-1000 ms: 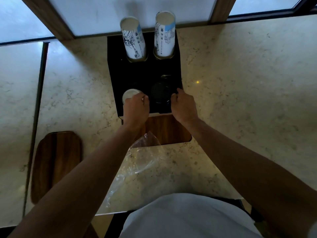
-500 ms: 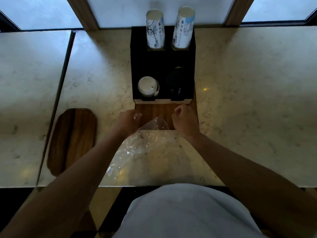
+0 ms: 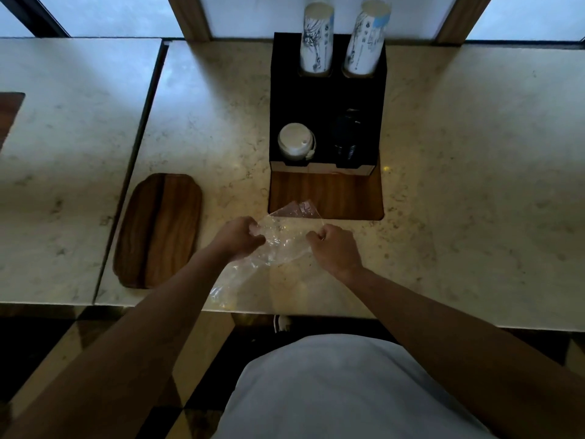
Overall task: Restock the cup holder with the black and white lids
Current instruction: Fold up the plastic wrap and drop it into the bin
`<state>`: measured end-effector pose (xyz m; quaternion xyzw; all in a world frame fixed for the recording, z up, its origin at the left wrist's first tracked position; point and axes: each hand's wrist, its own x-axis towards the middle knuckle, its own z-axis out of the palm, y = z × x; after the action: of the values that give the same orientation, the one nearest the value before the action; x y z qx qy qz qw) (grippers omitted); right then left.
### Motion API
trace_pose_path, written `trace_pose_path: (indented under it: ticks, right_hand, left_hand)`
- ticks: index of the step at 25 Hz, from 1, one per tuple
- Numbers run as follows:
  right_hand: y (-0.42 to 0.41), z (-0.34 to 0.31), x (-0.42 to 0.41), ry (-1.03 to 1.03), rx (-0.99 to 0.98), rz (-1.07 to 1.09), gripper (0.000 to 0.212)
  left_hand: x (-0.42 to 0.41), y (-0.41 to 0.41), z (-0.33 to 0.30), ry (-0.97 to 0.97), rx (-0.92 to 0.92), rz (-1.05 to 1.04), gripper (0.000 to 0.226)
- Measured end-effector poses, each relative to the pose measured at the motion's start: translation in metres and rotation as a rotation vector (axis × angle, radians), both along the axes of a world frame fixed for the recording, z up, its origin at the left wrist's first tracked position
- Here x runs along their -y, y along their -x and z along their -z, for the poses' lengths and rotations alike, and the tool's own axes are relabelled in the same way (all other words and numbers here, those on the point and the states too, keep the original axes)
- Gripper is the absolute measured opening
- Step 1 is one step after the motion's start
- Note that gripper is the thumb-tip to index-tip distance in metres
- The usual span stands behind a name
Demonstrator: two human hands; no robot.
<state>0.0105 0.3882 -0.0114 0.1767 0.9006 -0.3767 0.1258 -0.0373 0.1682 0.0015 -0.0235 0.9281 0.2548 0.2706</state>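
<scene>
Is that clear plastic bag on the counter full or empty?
Empty, as far as shows: the clear plastic bag lies flat and see-through, the left hand and right hand gripping its edges.

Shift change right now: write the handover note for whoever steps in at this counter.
Left hand and right hand each grip an edge of the empty clear plastic bag on the marble counter.
White lids sit in the front left slot of the black cup holder, black lids in the front right; paper cup stacks stand behind.
Done: both lid stacks are in.
Left: probably only clearing away the bag.
</scene>
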Motion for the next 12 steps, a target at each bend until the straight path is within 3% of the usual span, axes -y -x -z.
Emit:
trace_pose_path:
  ticks: [2,6,9,12]
  right_hand:
    - [-0.007,0.003,0.009,0.058,0.060,0.030,0.040]
    - [-0.012,0.004,0.025,0.527,0.272,0.122,0.040]
    - [-0.019,0.002,0.032,0.602,0.239,0.131,0.034]
    - [-0.024,0.001,0.033,0.643,0.167,0.238,0.042]
  left_hand:
    - [0.001,-0.005,-0.001,-0.105,-0.007,-0.143,0.044]
    - [-0.005,-0.019,-0.004,-0.481,0.081,-0.520,0.048]
    - [-0.012,-0.032,-0.002,-0.653,0.110,-0.688,0.041]
    - [-0.020,-0.043,-0.001,-0.818,0.161,-0.784,0.021]
